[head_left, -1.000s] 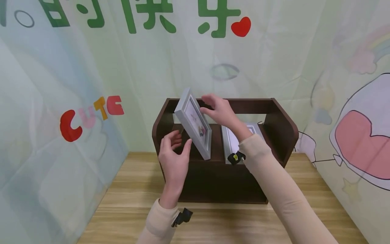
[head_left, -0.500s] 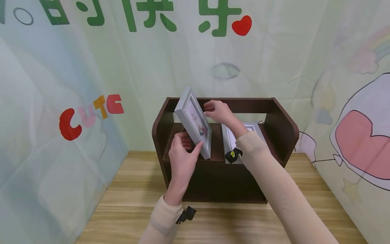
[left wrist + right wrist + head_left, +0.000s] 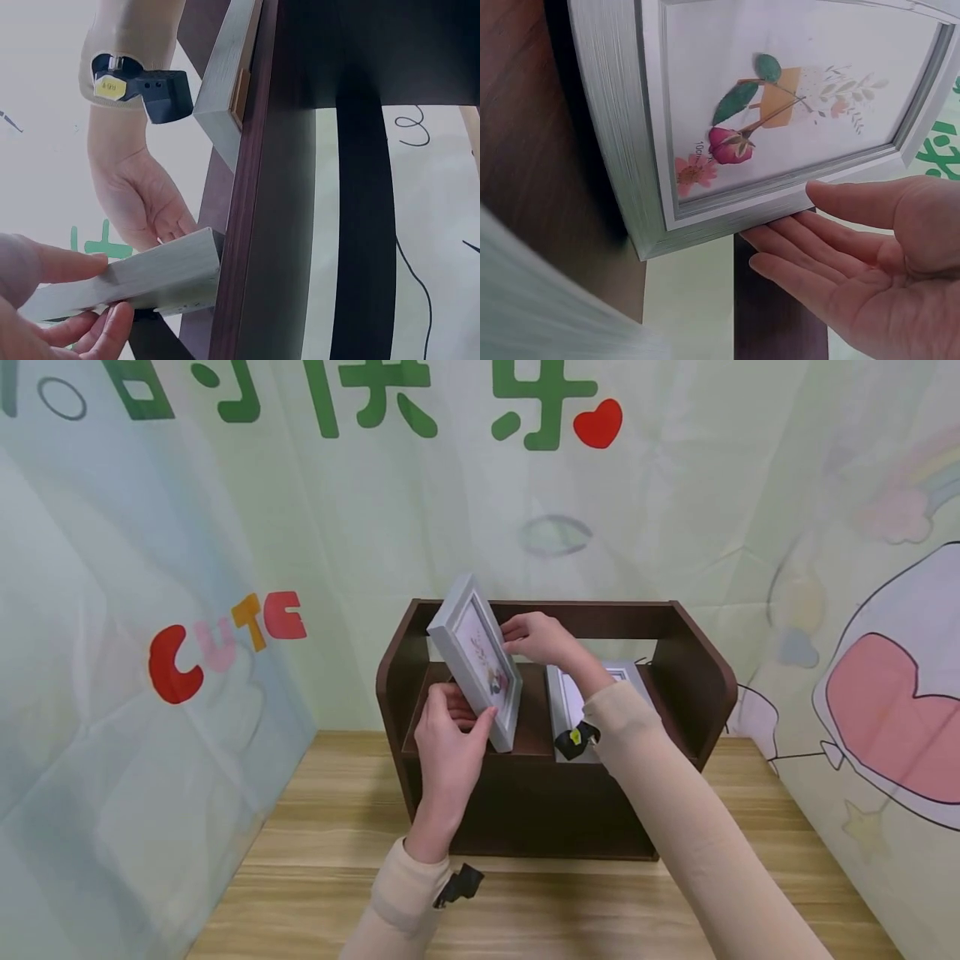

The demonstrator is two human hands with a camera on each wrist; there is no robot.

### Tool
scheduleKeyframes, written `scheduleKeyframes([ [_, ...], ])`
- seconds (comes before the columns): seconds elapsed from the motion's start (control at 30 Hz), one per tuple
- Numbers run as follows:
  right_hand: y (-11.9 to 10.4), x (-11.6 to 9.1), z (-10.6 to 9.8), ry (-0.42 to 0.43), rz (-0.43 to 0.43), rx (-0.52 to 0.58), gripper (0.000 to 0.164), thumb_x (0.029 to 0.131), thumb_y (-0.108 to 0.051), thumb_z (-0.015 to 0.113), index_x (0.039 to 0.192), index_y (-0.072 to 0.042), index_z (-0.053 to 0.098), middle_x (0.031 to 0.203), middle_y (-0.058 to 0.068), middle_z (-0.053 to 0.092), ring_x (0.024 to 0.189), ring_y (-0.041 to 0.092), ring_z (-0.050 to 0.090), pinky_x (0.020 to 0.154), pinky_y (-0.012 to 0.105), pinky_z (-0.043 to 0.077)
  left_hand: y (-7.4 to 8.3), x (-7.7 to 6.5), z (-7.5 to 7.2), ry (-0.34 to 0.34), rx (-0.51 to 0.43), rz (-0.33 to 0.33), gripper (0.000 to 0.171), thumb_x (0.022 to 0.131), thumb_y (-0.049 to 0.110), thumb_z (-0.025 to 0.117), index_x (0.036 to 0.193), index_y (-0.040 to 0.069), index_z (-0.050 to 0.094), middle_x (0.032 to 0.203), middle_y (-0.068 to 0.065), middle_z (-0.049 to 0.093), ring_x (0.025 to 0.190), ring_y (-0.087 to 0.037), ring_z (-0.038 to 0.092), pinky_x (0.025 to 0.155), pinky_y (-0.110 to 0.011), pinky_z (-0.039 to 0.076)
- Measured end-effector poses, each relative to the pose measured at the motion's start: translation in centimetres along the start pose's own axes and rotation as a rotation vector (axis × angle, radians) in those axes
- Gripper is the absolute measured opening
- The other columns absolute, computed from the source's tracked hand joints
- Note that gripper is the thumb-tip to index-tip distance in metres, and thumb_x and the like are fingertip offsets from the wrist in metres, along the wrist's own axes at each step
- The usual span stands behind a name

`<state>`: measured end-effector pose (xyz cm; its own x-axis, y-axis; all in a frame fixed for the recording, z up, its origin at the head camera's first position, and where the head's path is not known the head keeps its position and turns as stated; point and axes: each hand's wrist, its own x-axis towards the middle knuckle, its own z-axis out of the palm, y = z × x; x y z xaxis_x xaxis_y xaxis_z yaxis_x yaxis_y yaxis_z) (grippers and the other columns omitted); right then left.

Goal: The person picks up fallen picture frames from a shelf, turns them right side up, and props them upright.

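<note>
A grey picture frame (image 3: 480, 652) stands tilted on the left part of the dark brown shelf (image 3: 555, 810), its lower edge on the board. My left hand (image 3: 448, 743) grips its near side, thumb on the front and fingers behind. In the left wrist view the frame's edge (image 3: 169, 262) lies between thumb and fingers. At the far side edge, my right hand (image 3: 542, 639) holds the frame with its thumb at the front and fingertips tucked behind. The right wrist view shows a pressed rose and leaves (image 3: 735, 142) in the frame.
A second grey frame (image 3: 559, 710) lies face up on the shelf's right part, partly hidden under my right forearm. Raised side panels (image 3: 701, 693) and a back rail (image 3: 600, 618) bound the shelf. It stands on a wooden table (image 3: 322, 827) between printed cloth walls (image 3: 360, 527).
My left hand has moved right onto the frame's near side and grips it. My right hand has come down to the far edge. The frame has barely shifted.
</note>
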<state>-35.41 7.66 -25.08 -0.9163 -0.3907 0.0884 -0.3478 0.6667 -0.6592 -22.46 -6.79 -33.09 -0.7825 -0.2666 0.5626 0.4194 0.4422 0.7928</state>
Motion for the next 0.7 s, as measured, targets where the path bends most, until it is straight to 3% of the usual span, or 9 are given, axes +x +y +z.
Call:
scheduleKeyframes([
  [0.47, -0.2, -1.1, -1.0, -0.022, 0.027, -0.093, 0.039, 0.091, -0.016, 0.06, 0.127, 0.0, 0.056, 0.125, 0.017, 0.061, 0.115, 0.028, 0.058, 0.095, 0.04, 0.049, -0.8, 0.9, -1.5, 0.086, 0.043, 0.006, 0.036, 0.08, 0.01, 0.075, 0.111, 0.003, 0.057, 0.098, -0.011, 0.06, 0.084, -0.02, 0.065, 0.075, -0.03, 0.057],
  [0.7, 0.1, -2.0, -1.6, -0.02, 0.053, -0.123, 0.042, 0.09, -0.018, 0.062, 0.128, 0.0, 0.055, 0.126, 0.015, 0.062, 0.115, 0.027, 0.059, 0.096, 0.039, 0.048, -1.4, 1.9, -1.9, 0.137, 0.076, 0.058, 0.037, 0.08, 0.004, 0.074, 0.114, -0.002, 0.062, 0.098, -0.017, 0.061, 0.085, -0.026, 0.066, 0.074, -0.034, 0.058],
])
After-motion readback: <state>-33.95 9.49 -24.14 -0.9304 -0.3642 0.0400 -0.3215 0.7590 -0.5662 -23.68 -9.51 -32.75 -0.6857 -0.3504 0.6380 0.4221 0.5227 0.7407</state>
